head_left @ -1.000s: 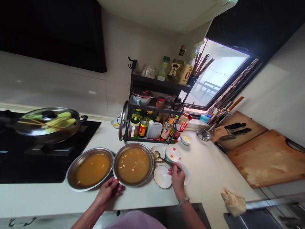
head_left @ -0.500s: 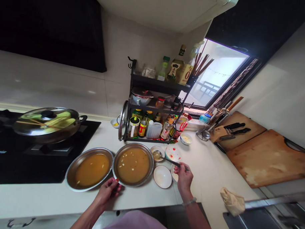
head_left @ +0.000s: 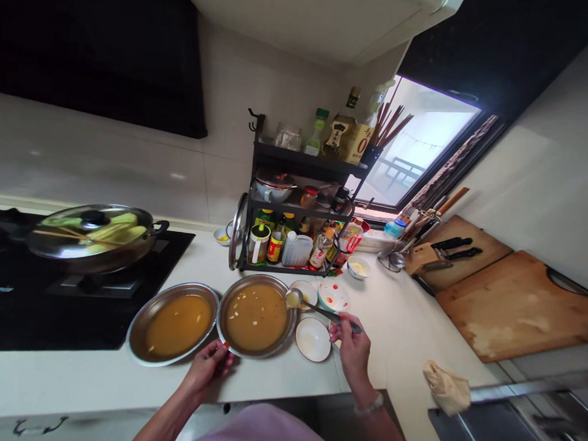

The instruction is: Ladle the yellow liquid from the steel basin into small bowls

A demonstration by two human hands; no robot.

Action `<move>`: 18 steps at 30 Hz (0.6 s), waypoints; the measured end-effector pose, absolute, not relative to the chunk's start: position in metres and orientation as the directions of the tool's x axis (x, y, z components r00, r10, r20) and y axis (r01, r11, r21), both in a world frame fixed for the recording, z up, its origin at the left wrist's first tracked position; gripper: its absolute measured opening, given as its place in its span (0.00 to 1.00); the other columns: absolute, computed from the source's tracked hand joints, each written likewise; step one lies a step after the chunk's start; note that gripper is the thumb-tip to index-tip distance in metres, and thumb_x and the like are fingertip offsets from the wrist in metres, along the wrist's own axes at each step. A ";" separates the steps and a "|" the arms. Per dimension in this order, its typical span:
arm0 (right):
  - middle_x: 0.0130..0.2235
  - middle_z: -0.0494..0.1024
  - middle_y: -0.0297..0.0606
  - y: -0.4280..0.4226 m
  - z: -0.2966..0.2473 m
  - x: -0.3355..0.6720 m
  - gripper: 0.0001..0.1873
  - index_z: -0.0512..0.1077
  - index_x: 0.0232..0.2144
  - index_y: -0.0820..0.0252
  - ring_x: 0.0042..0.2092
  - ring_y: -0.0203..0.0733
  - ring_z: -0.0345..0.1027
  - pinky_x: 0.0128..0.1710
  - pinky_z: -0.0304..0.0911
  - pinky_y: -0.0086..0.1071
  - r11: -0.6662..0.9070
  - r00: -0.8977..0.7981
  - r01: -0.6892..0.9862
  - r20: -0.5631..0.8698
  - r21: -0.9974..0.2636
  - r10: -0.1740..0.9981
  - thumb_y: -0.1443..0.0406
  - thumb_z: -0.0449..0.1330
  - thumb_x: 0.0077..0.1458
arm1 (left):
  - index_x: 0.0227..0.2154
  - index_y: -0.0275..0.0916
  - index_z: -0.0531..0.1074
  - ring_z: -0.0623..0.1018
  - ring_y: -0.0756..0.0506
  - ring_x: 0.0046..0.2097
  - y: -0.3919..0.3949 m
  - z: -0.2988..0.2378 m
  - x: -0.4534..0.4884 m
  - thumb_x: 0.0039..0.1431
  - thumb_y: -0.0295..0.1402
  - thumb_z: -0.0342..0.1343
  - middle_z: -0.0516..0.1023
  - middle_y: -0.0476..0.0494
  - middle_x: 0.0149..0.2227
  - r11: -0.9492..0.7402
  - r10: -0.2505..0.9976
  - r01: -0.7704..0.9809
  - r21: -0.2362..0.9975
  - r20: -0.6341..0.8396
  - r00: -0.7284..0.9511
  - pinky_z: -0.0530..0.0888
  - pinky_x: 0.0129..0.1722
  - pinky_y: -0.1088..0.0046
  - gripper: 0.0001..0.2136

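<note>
Your right hand [head_left: 351, 341] pinches the tail of the spoon [head_left: 320, 309], the grip pressed together on the handle between thumb and fingers. From that grip the spoon's long axis runs up and to the left, low over the tabletop [head_left: 406, 327]. Its bowl, carrying a pale load, hangs right at the right-hand rim of the right pan [head_left: 281, 342]. The pan therefore lies to the left of your right grip, at the spoon's far end, and the small white dish [head_left: 313, 340] sits below the handle, between hand and pan. Your left hand [head_left: 210, 367] is the nearer one to the pan: its fingers are curled shut on the near rim, thumb on top. The pan rests flat, filled with brown liquid and pale bits. The left pan [head_left: 134, 336] sits just beside it with a similar brown liquid; you cannot tell whether the two rims touch or overlap
</note>
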State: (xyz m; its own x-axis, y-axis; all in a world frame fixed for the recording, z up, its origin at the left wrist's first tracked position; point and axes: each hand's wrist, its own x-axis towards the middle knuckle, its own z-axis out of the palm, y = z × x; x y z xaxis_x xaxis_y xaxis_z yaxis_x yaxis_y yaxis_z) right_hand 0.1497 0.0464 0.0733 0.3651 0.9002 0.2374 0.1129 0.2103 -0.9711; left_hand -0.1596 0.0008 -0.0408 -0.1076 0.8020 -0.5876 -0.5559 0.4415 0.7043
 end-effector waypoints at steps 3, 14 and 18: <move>0.24 0.75 0.34 0.037 0.069 0.143 0.15 0.72 0.38 0.61 0.21 0.36 0.69 0.21 0.68 0.30 0.313 0.230 0.211 0.358 -0.926 0.905 0.55 0.56 0.58 | 0.23 0.37 0.66 0.72 0.52 0.21 0.000 -0.036 -0.159 0.43 0.33 0.69 0.75 0.48 0.20 0.441 0.800 -0.559 0.702 -0.590 -0.109 0.68 0.20 0.79 0.15; 0.30 0.75 0.37 0.054 0.056 0.160 0.12 0.76 0.38 0.58 0.27 0.38 0.70 0.25 0.70 0.32 0.379 0.190 0.370 0.469 -0.848 0.863 0.58 0.57 0.56 | 0.24 0.37 0.65 0.73 0.52 0.21 0.000 -0.036 -0.158 0.45 0.31 0.67 0.76 0.48 0.20 0.443 0.792 -0.564 0.697 -0.599 -0.119 0.68 0.20 0.79 0.13; 0.27 0.74 0.35 0.068 0.044 0.165 0.14 0.75 0.36 0.58 0.26 0.38 0.69 0.22 0.69 0.31 0.319 0.235 0.404 0.434 -0.857 0.869 0.56 0.56 0.55 | 0.24 0.37 0.66 0.73 0.51 0.21 0.000 -0.037 -0.158 0.45 0.30 0.67 0.76 0.47 0.20 0.440 0.792 -0.568 0.696 -0.598 -0.120 0.67 0.20 0.79 0.13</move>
